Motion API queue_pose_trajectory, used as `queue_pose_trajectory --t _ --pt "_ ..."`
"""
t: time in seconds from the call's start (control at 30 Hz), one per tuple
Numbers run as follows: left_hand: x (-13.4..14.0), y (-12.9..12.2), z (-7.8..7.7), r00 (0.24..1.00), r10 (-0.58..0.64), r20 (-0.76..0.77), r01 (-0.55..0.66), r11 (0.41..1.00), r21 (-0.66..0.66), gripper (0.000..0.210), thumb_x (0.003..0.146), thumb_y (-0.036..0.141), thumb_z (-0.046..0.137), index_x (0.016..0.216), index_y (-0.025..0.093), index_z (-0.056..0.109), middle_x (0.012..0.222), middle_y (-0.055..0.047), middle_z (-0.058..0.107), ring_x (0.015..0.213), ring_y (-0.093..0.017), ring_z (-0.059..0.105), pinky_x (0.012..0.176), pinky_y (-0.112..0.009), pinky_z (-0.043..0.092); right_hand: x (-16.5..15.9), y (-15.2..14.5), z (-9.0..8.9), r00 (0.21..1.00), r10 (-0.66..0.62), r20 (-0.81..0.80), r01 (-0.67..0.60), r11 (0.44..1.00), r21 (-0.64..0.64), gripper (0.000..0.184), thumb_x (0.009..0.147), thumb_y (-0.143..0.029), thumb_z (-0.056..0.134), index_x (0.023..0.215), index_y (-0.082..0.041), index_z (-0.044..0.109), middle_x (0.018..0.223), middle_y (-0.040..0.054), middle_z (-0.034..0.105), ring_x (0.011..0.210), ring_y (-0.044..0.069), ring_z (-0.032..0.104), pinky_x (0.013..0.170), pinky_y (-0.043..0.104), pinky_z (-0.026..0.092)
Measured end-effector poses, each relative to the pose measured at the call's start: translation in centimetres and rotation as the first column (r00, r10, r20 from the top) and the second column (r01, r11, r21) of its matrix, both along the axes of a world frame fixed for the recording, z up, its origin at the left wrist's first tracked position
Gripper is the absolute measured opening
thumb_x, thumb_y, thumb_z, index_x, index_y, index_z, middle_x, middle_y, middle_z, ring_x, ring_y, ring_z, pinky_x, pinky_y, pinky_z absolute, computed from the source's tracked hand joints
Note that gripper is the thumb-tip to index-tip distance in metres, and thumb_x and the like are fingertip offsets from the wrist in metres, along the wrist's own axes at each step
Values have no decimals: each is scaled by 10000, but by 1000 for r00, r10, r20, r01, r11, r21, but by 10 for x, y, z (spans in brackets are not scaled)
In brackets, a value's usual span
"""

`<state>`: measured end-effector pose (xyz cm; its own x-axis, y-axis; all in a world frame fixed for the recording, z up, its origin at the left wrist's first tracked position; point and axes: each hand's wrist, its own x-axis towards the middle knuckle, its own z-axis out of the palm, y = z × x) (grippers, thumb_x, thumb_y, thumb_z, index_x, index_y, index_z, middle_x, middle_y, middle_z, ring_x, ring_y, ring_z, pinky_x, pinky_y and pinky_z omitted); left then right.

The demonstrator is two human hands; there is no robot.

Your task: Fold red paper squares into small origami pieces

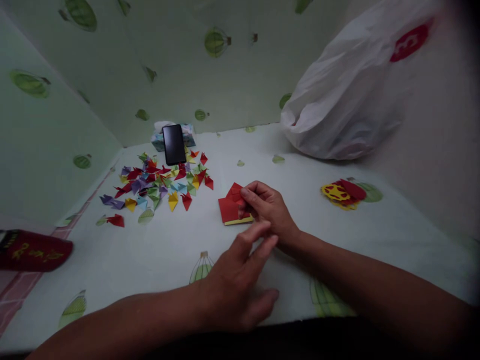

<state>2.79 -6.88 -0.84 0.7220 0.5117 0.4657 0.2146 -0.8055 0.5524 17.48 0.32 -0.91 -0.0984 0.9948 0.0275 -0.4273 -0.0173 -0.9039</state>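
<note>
My right hand pinches a small red piece of folded paper between thumb and fingers. Under it lies a stack of square origami paper, red on top with a yellow edge showing at the front. The fingers cover part of the folded piece and of the stack. Nearer to me, my left hand is held with its fingers apart and nothing in them, its fingertips close to my right hand. To the left spreads a pile of small folded paper figures in red, yellow, green, purple and blue.
Behind the pile, a black phone leans on a tissue box. A white plastic bag bulges at the back right. Red and yellow paper cut-outs lie on the right. A red object with yellow characters sits at the left edge.
</note>
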Motion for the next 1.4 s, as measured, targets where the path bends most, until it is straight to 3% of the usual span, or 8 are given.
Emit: queue_pose_trajectory --t 0.07,0.13,0.23,0.3,0.4,0.5,0.67,1.4 --pt "0 -2 2 994 -111 23 111 994 -5 638 840 162 622 1442 151 409 1440 -238 478 1267 -305 585 1021 -426 561 0 2 0 999 -30 -13 30 999 33 268 811 -382 778 750 -195 596 580 -47 633 506 95 581 537 236 487" --pt "-2 3 5 992 -87 92 85 996 29 484 877 119 576 1350 190 502 1226 -161 633 1089 -234 666 917 -352 601 0 3 0 999 -37 -28 39 998 58 249 828 -368 765 754 -195 603 575 -48 639 495 93 580 530 233 484" --pt "-10 21 9 914 305 267 -318 948 6 268 891 87 597 1121 224 611 1053 -79 647 1008 -204 635 908 -359 557 0 1 2 1000 -11 -28 14 996 84 221 856 -349 746 766 -196 615 576 -49 643 499 94 587 520 227 479" --pt "-16 35 10 786 509 351 -472 861 -192 127 892 152 643 999 212 608 965 -48 617 922 -182 605 852 -328 533 0 -1 2 1000 17 -2 -17 994 108 209 879 -337 729 772 -194 620 588 -47 647 510 92 592 533 228 484" --pt "-21 49 11 675 652 345 -386 711 -587 132 919 282 646 1019 207 602 924 -21 609 806 -143 588 741 -274 514 -1 -5 4 995 79 57 -86 988 127 219 899 -329 709 763 -185 617 619 -32 663 528 93 597 564 243 505" --pt "-23 53 13 684 663 303 -314 643 -699 183 955 358 585 942 188 653 767 7 592 665 -114 528 645 -247 468 -1 -8 6 980 137 142 -157 978 140 223 897 -312 707 747 -174 618 648 -18 668 539 89 580 558 240 490" --pt "-23 51 18 724 657 210 -368 626 -687 226 880 315 674 709 169 653 578 27 546 561 -95 472 545 -230 391 0 -7 6 960 186 211 -217 966 138 221 900 -319 699 757 -165 628 658 -21 638 544 88 562 552 242 474" --pt "-20 52 17 656 691 303 -172 529 -831 200 856 323 723 781 156 643 571 26 640 484 -83 574 495 -197 498 -3 -7 2 943 320 93 -326 943 60 165 867 -285 720 799 -162 634 712 2 675 609 109 616 621 278 512"
